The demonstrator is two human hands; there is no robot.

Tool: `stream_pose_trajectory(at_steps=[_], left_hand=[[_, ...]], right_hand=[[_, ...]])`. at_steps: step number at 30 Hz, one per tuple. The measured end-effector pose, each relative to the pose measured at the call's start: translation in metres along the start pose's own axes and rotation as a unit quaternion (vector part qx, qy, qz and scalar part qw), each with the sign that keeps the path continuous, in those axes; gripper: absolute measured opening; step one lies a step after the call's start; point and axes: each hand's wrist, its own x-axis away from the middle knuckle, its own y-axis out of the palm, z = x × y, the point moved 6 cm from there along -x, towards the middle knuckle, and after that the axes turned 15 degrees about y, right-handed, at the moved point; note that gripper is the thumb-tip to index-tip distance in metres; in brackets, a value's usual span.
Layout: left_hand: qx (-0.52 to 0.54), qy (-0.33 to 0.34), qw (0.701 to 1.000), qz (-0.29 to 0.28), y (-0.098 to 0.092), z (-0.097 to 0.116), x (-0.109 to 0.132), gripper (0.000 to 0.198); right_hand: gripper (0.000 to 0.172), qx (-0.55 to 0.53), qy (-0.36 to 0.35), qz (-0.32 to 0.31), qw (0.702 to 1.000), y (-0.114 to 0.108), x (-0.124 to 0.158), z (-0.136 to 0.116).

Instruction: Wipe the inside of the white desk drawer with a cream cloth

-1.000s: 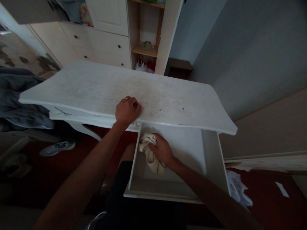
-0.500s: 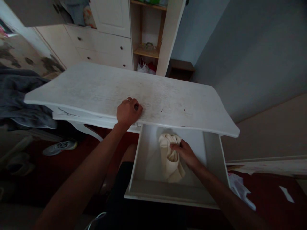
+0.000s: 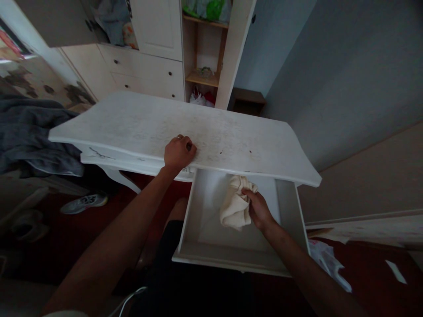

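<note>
My right hand (image 3: 259, 209) grips a crumpled cream cloth (image 3: 235, 207) by its upper right part. The cloth hangs bunched inside the pulled-out white drawer (image 3: 206, 253), over its pale bottom. Closed in a fist, my left hand (image 3: 180, 152) rests on the front edge of the worn white table (image 3: 139, 119), just left of the drawer. A dark round spot shows in the curl of its fingers; whether that is an object or only shadow, I cannot make out.
Behind the table stands a white wardrobe (image 3: 158, 35) with open doors and bags on its shelves. Grey fabric (image 3: 36, 132) is heaped at the left, above a sneaker (image 3: 84, 203). A plastic bag (image 3: 327, 262) lies on the red floor, right of the drawer.
My right hand has wiped or shifted the cloth slightly within the drawer; its hanging end now bunches further left and higher. My left fist stays on the table edge. The view has tilted up slightly.
</note>
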Motion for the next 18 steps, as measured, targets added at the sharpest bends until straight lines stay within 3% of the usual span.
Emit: stream_pose_trajectory(at_steps=[5, 8, 13, 18], left_hand=[[0.005, -0.001, 1.0, 0.001, 0.002, 0.0, 0.0, 0.024], [0.011, 0.003, 1.0, 0.001, 0.002, 0.0, 0.0, 0.023], [0.002, 0.006, 1.0, -0.009, 0.002, 0.001, -0.001, 0.023], [-0.007, 0.01, 1.0, -0.015, 0.003, 0.001, -0.001, 0.023]], right_hand=[[0.034, -0.06, -0.073, 0.141, 0.986, -0.035, -0.016, -0.011], [0.032, -0.092, -0.161, 0.184, 0.965, -0.036, -0.03, -0.019], [0.031, -0.099, -0.196, 0.196, 0.956, -0.001, -0.057, -0.014], [0.032, -0.092, -0.169, 0.147, 0.97, 0.058, -0.072, 0.008]])
